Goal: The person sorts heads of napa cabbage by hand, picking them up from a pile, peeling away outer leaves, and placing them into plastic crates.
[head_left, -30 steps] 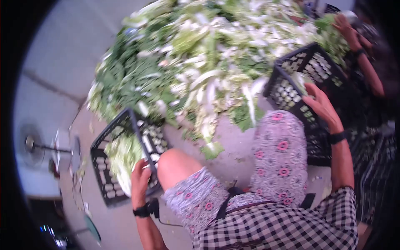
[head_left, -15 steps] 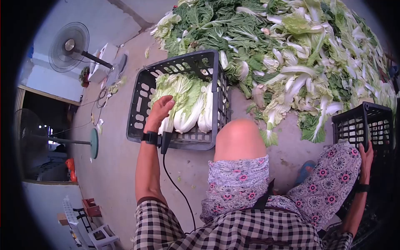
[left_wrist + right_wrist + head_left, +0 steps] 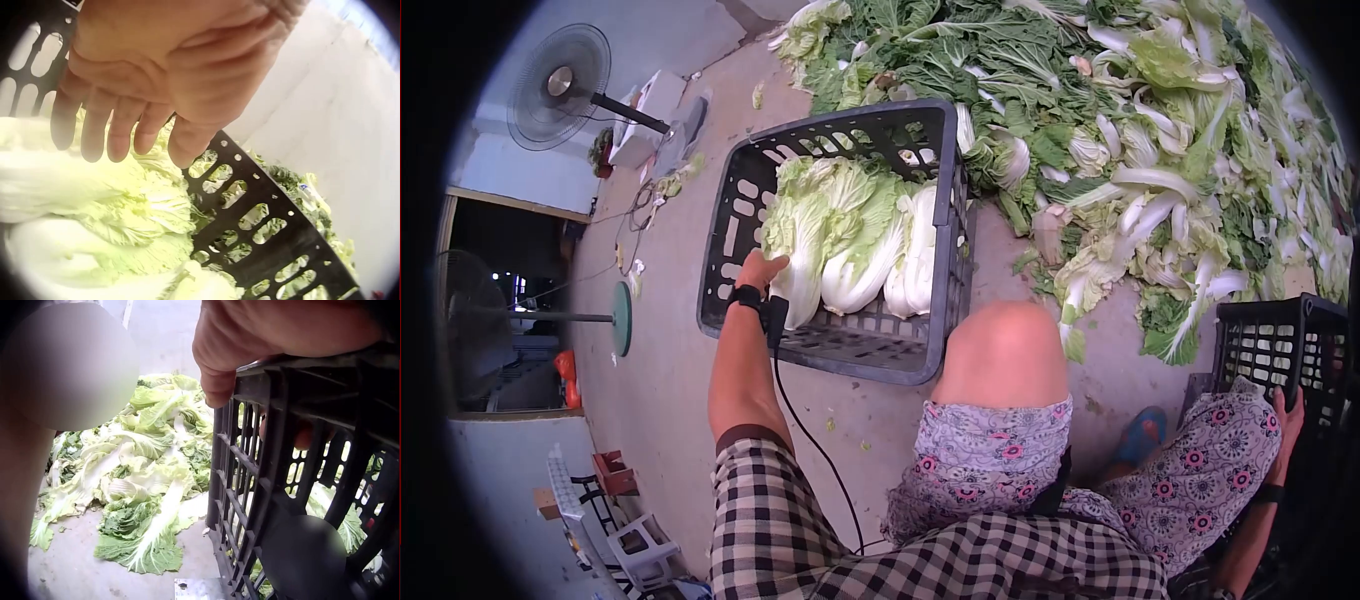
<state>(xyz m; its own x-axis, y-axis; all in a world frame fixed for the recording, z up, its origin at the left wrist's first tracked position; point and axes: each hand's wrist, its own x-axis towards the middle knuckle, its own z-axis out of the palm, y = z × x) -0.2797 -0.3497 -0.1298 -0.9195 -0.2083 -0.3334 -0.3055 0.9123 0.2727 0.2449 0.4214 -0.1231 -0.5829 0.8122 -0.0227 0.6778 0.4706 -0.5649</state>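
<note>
Several cabbages [image 3: 855, 240] lie side by side in a black crate [image 3: 945, 250] left of the person's knee. At that crate's near left side is the left hand [image 3: 760, 272]; in the left wrist view the hand [image 3: 162, 69] hangs over the cabbages [image 3: 94, 187] with fingers extended, holding nothing. The right hand [image 3: 1288, 425] grips the rim of a second black crate [image 3: 1305, 312] at the right. Seen from the right wrist, the hand [image 3: 269, 337] has its thumb outside the crate [image 3: 250, 456] and fingertips showing through the slots.
A big heap of loose cabbage leaves [image 3: 1140, 150] covers the floor beyond the crates. A standing fan [image 3: 560, 85] is at the upper left. A black cable [image 3: 825, 455] hangs from the left wrist. Plastic chairs [image 3: 640, 550] stand lower left.
The view has swung left. The left hand has moved from the crate's rim, over the cabbages, then down to the crate's near left side. The right hand has moved onto the right crate's near rim.
</note>
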